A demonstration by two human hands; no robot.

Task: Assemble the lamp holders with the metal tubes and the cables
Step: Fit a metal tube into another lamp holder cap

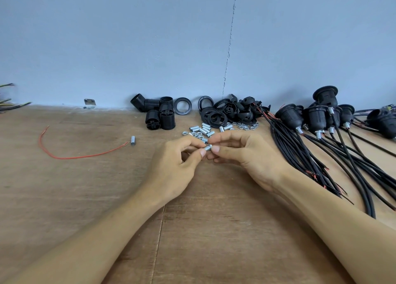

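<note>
Head-worn camera looks forward and down, close over the wooden table (85,198).

Fingertips (215,148) hide most of the metal tube (208,147); left-edge wires (15,106) are cut off

- Threaded lamp holder shells (159,112) lie at the back of the worktop (85,198), against the wall (128,37).
- Right of them sits a heap of rings and caps (227,112).
- Metal tubes (205,130) and nuts (246,126) are scattered just before that heap.
- Before the tubes, the left hand (173,165) and right hand (246,155) meet, both pinching one threaded tube (208,148).
- Far right: assembled holders (317,116), their cables (300,155) trailing towards the near edge.
- Left of the hands, a lone tube (133,140) lies at the end of a single wire (81,156).
- A bracket (90,103) sits behind that, at the wall.
- Wire ends (10,105) enter at the far left edge.
</note>
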